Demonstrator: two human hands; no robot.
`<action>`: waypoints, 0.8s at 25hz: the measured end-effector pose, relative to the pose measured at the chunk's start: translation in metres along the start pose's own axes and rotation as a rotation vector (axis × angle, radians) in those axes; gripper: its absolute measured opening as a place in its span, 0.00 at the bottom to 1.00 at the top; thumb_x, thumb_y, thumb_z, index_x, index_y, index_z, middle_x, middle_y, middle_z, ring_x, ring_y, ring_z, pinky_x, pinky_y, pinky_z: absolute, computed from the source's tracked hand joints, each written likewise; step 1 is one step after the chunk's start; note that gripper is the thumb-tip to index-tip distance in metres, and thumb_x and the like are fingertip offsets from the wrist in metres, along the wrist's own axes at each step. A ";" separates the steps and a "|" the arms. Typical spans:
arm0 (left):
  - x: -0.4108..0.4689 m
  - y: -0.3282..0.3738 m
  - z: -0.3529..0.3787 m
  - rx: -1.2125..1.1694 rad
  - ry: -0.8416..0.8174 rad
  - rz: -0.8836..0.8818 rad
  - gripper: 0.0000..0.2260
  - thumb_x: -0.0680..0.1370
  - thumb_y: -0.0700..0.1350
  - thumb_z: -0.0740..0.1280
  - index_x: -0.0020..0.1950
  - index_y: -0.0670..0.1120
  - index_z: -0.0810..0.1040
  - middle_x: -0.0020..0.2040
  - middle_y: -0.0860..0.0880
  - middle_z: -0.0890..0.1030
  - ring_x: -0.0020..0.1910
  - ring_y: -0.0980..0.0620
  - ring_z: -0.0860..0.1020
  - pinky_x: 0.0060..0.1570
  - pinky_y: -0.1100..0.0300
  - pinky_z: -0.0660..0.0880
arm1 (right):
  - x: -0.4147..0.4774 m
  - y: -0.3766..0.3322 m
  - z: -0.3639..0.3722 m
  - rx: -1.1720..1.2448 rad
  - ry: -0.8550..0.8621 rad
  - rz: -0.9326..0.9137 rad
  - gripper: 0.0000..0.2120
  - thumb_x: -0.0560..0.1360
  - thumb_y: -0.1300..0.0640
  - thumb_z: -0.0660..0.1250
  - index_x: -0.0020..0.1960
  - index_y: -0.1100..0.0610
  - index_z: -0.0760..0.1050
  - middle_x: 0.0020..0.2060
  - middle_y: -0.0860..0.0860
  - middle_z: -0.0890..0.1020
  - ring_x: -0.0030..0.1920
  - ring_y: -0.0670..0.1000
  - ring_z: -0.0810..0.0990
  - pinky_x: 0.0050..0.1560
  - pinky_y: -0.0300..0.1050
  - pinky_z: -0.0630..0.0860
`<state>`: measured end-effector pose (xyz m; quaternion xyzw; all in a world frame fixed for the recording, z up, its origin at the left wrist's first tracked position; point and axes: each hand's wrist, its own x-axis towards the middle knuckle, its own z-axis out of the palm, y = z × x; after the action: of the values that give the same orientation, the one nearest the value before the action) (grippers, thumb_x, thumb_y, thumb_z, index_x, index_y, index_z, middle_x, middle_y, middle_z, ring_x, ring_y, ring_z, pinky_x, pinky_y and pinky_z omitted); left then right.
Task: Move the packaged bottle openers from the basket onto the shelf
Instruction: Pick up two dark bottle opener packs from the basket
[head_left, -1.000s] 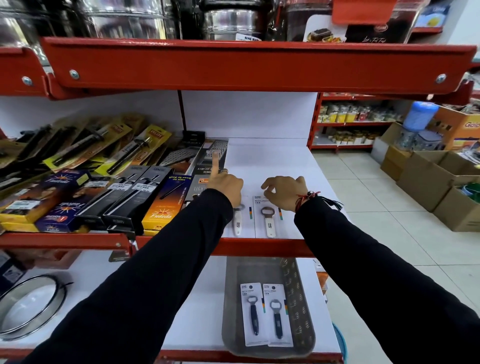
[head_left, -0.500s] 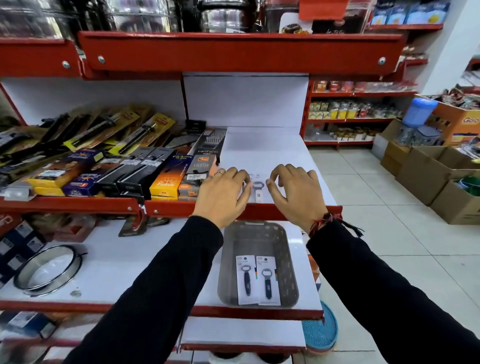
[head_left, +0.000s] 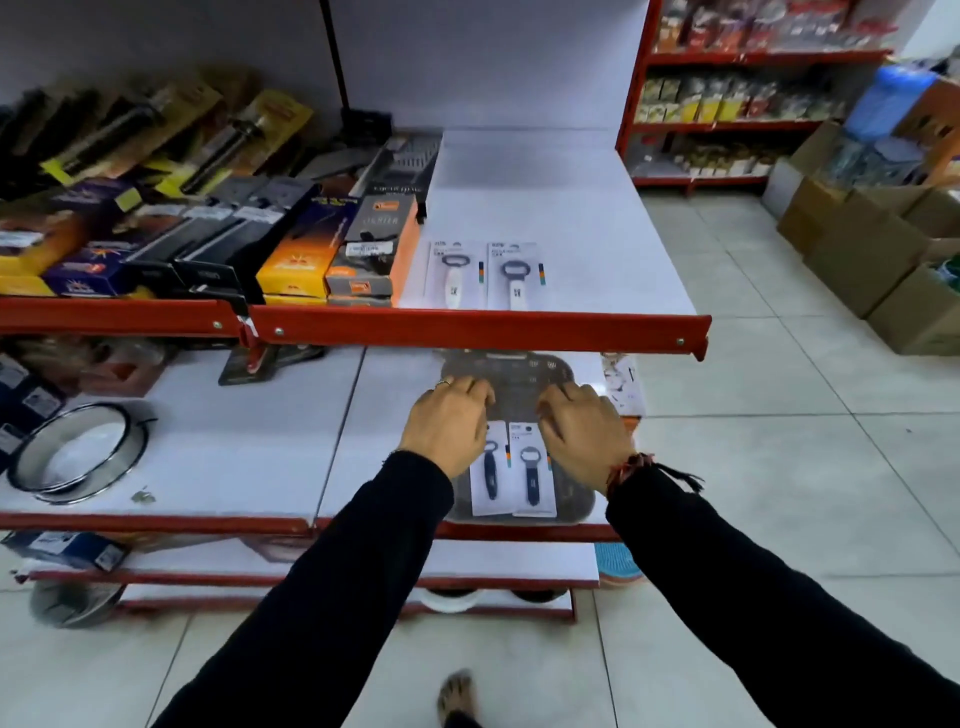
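Nearest, our left hand (head_left: 451, 430) and right hand (head_left: 582, 435) hover with loosely curled fingers (head_left: 470, 387) grasping nothing over two dark-handled bottle openers (head_left: 511, 475) lying in the grey basket (head_left: 576, 501), while farther off two white-handled openers (head_left: 480, 273) lie side by side on the upper shelf (head_left: 597, 249).

Two openers (head_left: 511, 475) in basket (head_left: 576, 506) – two (head_left: 483, 273) on shelf (head_left: 597, 249) above.

floor (head_left: 753, 467): pale tiles | shelving (head_left: 467, 327): red-edged, white boards | far right – cardboard boxes (head_left: 857, 249), possibly stock
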<state>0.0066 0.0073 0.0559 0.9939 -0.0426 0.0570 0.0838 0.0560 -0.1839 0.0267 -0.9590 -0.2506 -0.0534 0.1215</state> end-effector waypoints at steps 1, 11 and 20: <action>0.011 -0.004 0.012 0.005 -0.067 -0.002 0.14 0.78 0.41 0.60 0.63 0.47 0.76 0.60 0.48 0.79 0.60 0.46 0.77 0.57 0.53 0.77 | 0.009 0.005 0.014 -0.024 -0.058 0.024 0.14 0.76 0.51 0.57 0.58 0.55 0.74 0.55 0.56 0.79 0.55 0.59 0.75 0.52 0.52 0.68; 0.094 -0.039 0.132 0.071 -0.540 -0.076 0.19 0.77 0.46 0.67 0.66 0.42 0.75 0.67 0.42 0.75 0.66 0.41 0.74 0.62 0.49 0.74 | 0.073 0.038 0.122 -0.300 -0.335 0.112 0.18 0.72 0.52 0.60 0.59 0.50 0.80 0.63 0.55 0.72 0.61 0.59 0.68 0.61 0.54 0.60; 0.105 -0.042 0.165 0.071 -0.511 -0.090 0.24 0.74 0.48 0.72 0.68 0.43 0.72 0.67 0.43 0.72 0.69 0.41 0.70 0.67 0.46 0.70 | 0.081 0.051 0.136 -0.268 -0.282 0.097 0.19 0.73 0.51 0.59 0.59 0.54 0.79 0.59 0.58 0.75 0.58 0.61 0.70 0.61 0.55 0.62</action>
<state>0.1318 0.0124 -0.1002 0.9793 -0.0161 -0.1980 0.0377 0.1570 -0.1538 -0.1020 -0.9755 -0.2090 0.0543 -0.0412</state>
